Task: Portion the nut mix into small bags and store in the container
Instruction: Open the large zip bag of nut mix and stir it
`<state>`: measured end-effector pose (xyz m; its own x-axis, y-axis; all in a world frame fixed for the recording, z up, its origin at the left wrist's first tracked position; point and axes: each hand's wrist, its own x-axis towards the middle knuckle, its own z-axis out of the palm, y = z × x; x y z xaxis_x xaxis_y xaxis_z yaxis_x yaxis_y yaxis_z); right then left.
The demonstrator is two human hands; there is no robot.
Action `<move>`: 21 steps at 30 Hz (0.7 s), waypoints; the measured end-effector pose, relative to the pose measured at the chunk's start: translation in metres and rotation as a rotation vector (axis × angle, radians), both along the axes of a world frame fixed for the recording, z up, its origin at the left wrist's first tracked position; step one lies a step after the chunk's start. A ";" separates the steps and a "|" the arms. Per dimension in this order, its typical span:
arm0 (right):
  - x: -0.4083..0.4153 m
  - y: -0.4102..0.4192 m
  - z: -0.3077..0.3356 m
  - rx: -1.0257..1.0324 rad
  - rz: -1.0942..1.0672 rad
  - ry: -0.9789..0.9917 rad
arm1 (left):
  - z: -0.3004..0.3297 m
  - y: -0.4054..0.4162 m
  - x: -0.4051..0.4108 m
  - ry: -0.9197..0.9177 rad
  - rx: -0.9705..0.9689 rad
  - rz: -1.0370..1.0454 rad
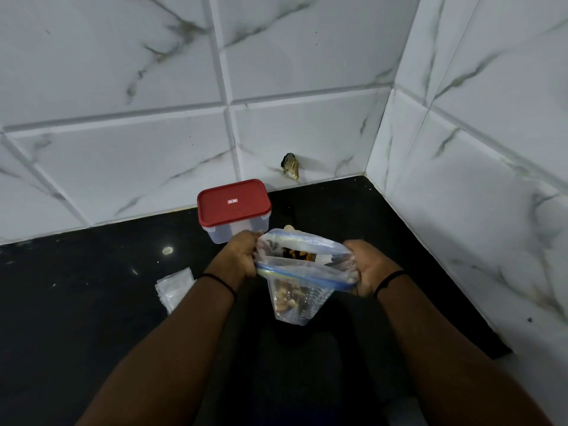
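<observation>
Behind the zip bag (302,272) — both hands' fingers (353,265) hidden.

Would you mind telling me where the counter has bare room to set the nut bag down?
The right part of the black counter, between the red-lidded container and the tiled side wall, looks bare. So does the far left, beyond the stack of small bags. It is crowded in the middle, where both hands hold the nut bag just before the container.
</observation>
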<state>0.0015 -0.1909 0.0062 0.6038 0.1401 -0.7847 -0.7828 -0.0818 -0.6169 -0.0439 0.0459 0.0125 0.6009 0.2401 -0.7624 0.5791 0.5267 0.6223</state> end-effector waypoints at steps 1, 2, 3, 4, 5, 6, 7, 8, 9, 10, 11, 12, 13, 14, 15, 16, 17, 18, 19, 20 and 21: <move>0.001 -0.003 -0.004 -0.039 0.047 0.016 | -0.002 0.001 0.002 0.002 0.004 -0.019; 0.002 -0.006 -0.006 -0.097 0.105 0.029 | -0.001 0.001 0.002 0.006 0.012 -0.052; 0.001 -0.009 -0.007 -0.183 0.189 0.028 | -0.003 0.002 0.003 -0.006 0.009 -0.089; 0.000 -0.013 -0.009 -0.289 0.278 0.005 | -0.001 0.002 0.003 -0.015 0.036 -0.131; -0.002 -0.016 -0.008 -0.403 0.374 -0.032 | -0.003 0.002 0.005 -0.040 0.063 -0.170; -0.004 -0.017 -0.007 -0.484 0.477 -0.075 | -0.003 0.000 0.005 -0.058 0.100 -0.214; -0.007 -0.016 -0.004 -0.532 0.574 -0.113 | -0.005 -0.001 0.007 -0.077 0.135 -0.261; -0.006 -0.013 -0.002 -0.577 0.656 -0.159 | -0.002 -0.003 0.007 -0.088 0.181 -0.325; -0.005 -0.008 -0.001 -0.635 0.719 -0.239 | -0.003 -0.006 0.008 -0.102 0.220 -0.385; -0.003 -0.003 0.000 -0.707 0.782 -0.343 | -0.003 -0.007 0.009 -0.116 0.257 -0.439; -0.002 0.004 0.002 -0.759 0.820 -0.443 | -0.004 -0.010 0.010 -0.137 0.285 -0.480; -0.001 0.012 0.003 -0.768 0.839 -0.537 | -0.003 -0.013 0.011 -0.163 0.307 -0.511; 0.000 0.019 0.003 -0.710 0.831 -0.603 | -0.003 -0.015 0.013 -0.187 0.345 -0.543; -0.001 0.025 0.004 -0.628 0.808 -0.655 | -0.001 -0.017 0.014 -0.215 0.400 -0.588; -0.003 0.030 0.004 -0.570 0.779 -0.699 | 0.000 -0.019 0.016 -0.239 0.498 -0.638; -0.004 0.034 0.004 -0.553 0.760 -0.729 | 0.000 -0.019 0.018 -0.254 0.627 -0.666; -0.005 0.036 0.003 -0.559 0.739 -0.755 | -0.001 -0.017 0.019 -0.257 0.775 -0.661; -0.003 0.037 -0.001 -0.576 0.709 -0.765 | -0.004 -0.014 0.018 -0.246 0.931 -0.609; -0.003 0.038 -0.004 -0.578 0.657 -0.751 | -0.004 -0.012 0.011 -0.217 1.036 -0.506; -0.002 0.038 -0.006 -0.571 0.603 -0.718 | -0.007 -0.010 0.003 -0.190 1.091 -0.416; 0.000 0.038 -0.007 -0.564 0.552 -0.684 | -0.007 -0.010 -0.008 -0.152 1.108 -0.398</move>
